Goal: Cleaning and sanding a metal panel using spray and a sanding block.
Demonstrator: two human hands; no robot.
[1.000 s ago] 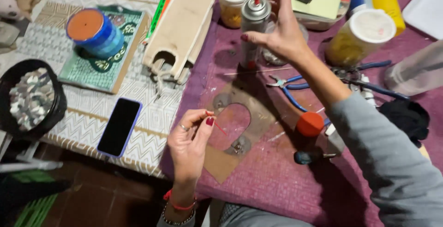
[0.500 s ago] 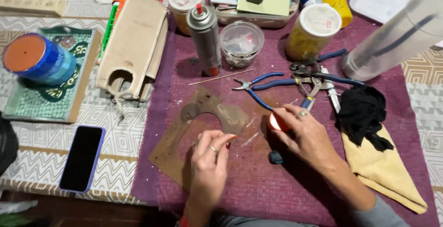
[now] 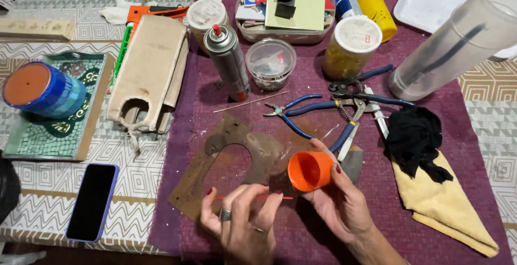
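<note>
Orange cap (image 3: 311,171) now pinched in my right hand (image 3: 339,203), lifted above the cutout (image 3: 226,162) | left hand (image 3: 239,219) pinches red stick (image 3: 269,197) | spray can (image 3: 229,60) released, upright.

My left hand (image 3: 242,219) pinches a stick (image 3: 272,197) over the metal plate (image 3: 229,160); the cap (image 3: 311,171) sits right of it in my right hand (image 3: 342,203), pliers (image 3: 318,115) behind.

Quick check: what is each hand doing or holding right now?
Left hand: closed, pinching a thin red stick.
Right hand: closed around a small orange cap, held tilted.
</note>
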